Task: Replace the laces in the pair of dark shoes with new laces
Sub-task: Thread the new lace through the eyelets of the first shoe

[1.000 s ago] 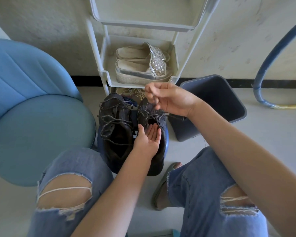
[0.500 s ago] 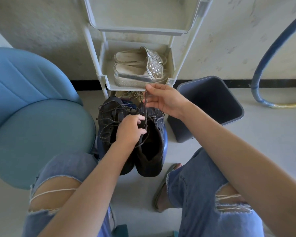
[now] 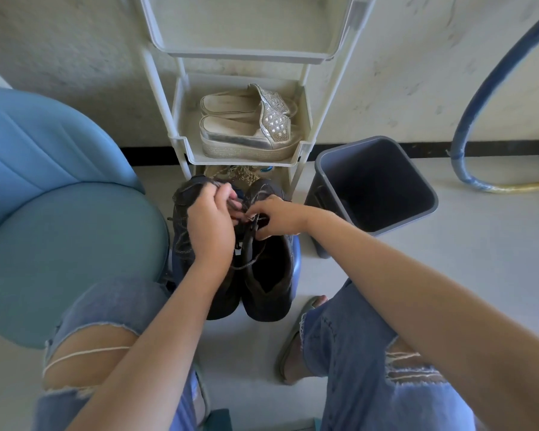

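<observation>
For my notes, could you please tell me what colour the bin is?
The bin is dark grey; head view.

Bare forearms extended far, hands just beside each other. Fingers of left hand [image 3: 210,227] curled round dark thin shoelace [image 3: 250,241]; right hand [image 3: 277,217] pinches same lace.

On the pale floor [image 3: 495,259] are set a white rack [image 3: 196,154] at twelve o'clock, a grey bin [image 3: 312,194] at two and a blue chair [image 3: 69,244] at nine; the dark shoes [image 3: 268,275] are carried by a blue stand [image 3: 296,259] between them
</observation>
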`<state>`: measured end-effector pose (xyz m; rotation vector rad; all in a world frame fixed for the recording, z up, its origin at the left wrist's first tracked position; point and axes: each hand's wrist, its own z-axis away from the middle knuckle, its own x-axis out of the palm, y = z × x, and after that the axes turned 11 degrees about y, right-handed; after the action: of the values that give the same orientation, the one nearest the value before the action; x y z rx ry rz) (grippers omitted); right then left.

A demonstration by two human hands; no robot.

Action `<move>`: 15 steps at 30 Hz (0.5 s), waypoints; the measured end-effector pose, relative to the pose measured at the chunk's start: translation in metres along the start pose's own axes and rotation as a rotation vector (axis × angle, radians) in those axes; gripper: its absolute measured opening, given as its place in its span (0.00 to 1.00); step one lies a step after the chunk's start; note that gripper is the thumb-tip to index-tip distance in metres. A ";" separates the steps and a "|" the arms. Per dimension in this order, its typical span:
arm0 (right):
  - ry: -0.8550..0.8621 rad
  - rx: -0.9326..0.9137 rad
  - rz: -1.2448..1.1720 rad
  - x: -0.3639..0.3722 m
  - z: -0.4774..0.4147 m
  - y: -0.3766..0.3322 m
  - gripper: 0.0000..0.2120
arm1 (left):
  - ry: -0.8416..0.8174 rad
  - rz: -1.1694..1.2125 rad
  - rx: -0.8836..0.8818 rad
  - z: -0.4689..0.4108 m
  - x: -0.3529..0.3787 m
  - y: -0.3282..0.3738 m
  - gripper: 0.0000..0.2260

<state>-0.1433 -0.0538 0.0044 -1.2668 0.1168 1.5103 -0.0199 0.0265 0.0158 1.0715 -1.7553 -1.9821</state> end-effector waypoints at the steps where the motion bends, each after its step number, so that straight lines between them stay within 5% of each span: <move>1: -0.003 0.001 0.003 0.000 0.000 0.001 0.24 | 0.080 0.029 0.039 -0.003 -0.003 0.006 0.12; 7: 0.127 -0.026 -0.224 -0.007 -0.002 0.005 0.09 | 0.171 0.338 -0.096 -0.020 -0.008 0.008 0.11; 12: 0.334 -0.040 -0.326 -0.008 -0.005 -0.005 0.05 | -0.206 0.155 -0.561 -0.017 0.006 -0.011 0.16; 15: 0.427 -0.032 -0.613 -0.015 -0.004 -0.013 0.07 | -0.398 -0.059 -0.446 -0.008 0.008 -0.018 0.17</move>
<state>-0.1342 -0.0610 0.0206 -1.4668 -0.0209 0.7137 -0.0150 0.0191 -0.0038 0.6179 -1.3397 -2.5951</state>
